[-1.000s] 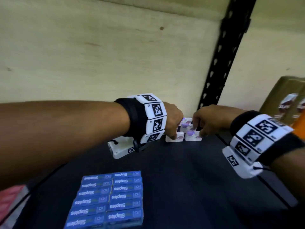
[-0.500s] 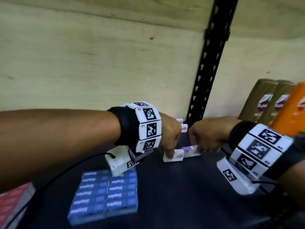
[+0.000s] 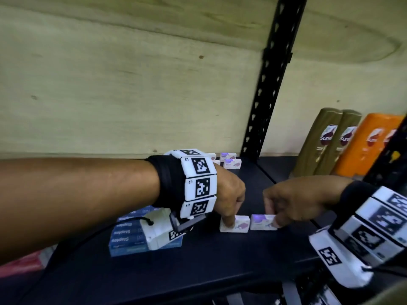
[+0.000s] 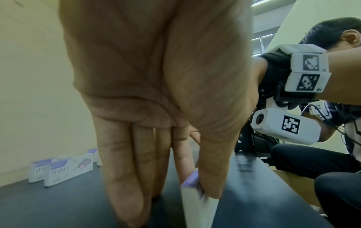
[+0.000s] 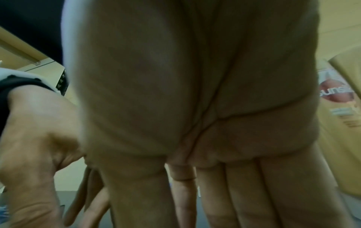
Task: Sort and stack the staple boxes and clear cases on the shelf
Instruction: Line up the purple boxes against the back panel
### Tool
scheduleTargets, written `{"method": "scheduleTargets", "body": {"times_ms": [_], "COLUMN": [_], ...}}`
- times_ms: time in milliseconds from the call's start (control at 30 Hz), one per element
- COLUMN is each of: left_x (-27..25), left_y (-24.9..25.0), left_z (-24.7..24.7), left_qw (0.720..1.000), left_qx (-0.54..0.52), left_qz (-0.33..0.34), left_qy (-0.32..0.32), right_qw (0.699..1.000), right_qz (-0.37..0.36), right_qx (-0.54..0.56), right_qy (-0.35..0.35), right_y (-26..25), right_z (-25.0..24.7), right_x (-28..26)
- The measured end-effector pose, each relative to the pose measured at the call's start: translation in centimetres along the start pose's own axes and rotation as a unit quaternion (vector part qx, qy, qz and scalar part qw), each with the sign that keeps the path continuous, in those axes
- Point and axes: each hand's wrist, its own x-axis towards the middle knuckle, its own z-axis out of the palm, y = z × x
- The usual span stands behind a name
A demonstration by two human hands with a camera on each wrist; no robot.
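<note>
Head view: each hand [image 3: 230, 194] pinches white box [image 3: 234, 223] mid-shelf.

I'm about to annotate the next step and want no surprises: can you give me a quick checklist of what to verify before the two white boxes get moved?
1. Left hand grips left white box: ok.
2. Right hand grips right white box: ok.
3. Both boxes upright on shelf: ok.
4. Gap between the boxes: ok.
5. Blue staple stack apart from them: ok.
6. Right fingers' hold from wrist view: cannot tell.
</note>
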Motion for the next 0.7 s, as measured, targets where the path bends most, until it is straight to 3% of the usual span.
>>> {"method": "scheduleTargets", "body": {"times_ms": [333, 700], "left_x": [-0.5, -0.5], "left_y": [0.2, 0.1], "left_z": [0.5, 0.8], "left_qw": [0.998, 0.999], "left_qx": [-0.053, -0.036], "left_qz": [-0.037, -0.033], "left_qy": [-0.029, -0.01], "right_qw": [0.999, 0.997], "right_qz": [-0.026, -0.04], "right_qx": [0.045, 0.068], "right_qy": [0.001, 0.014], "right_y": [0.3, 0.8], "right_z": [0.3, 0.7], "right_x": [0.2, 0.8]}}
